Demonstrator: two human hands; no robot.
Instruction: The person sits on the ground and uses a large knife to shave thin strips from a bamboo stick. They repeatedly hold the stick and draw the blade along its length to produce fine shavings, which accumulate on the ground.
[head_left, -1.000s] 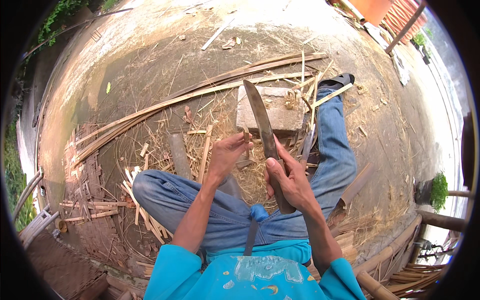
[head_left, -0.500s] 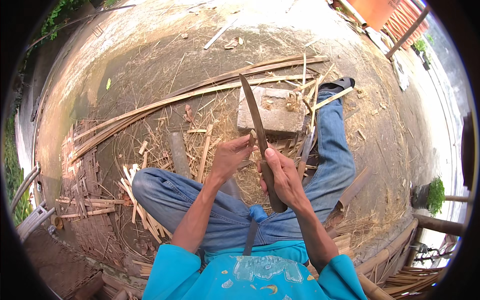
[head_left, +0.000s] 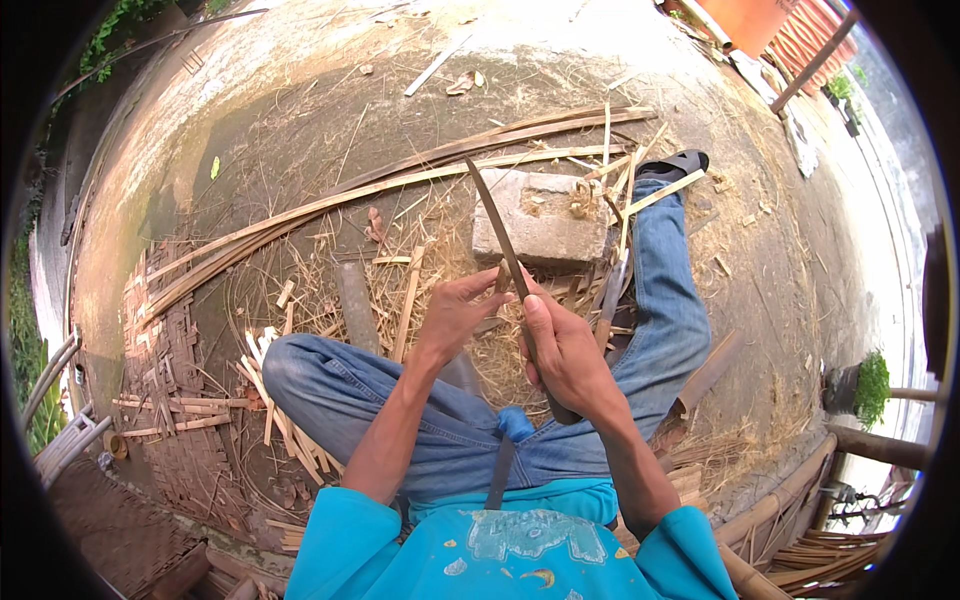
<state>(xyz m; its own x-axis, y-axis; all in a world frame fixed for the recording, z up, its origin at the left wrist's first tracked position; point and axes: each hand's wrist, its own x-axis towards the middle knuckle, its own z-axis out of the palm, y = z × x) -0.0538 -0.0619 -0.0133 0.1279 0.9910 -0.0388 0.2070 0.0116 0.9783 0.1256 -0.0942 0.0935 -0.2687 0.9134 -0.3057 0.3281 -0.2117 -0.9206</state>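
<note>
My right hand [head_left: 570,350] is wrapped round the handle of a long knife [head_left: 491,210]. Its dark, slightly curved blade points away from me and leans to the left. Between the fingertips of my left hand [head_left: 455,315] is a short bamboo piece [head_left: 503,275], held close against the blade. Both hands meet above my lap, and the fingers partly hide the piece. Just beyond them a pale stone block [head_left: 545,238] lies on the ground. A second blade-like tool with a wooden handle [head_left: 605,325] lies beside my right leg.
Long bamboo strips [head_left: 330,200] stretch across the ground beyond the block. Split sticks [head_left: 285,415] are heaped by my left knee, and shavings [head_left: 490,370] lie between my legs. A woven bamboo mat [head_left: 185,340] is at the left. A potted plant [head_left: 872,390] stands at the right.
The knife has turned so its tip swings left and its blade shows narrower, edge-on. The blade now sits closer to the bamboo piece. My left hand has barely moved.
</note>
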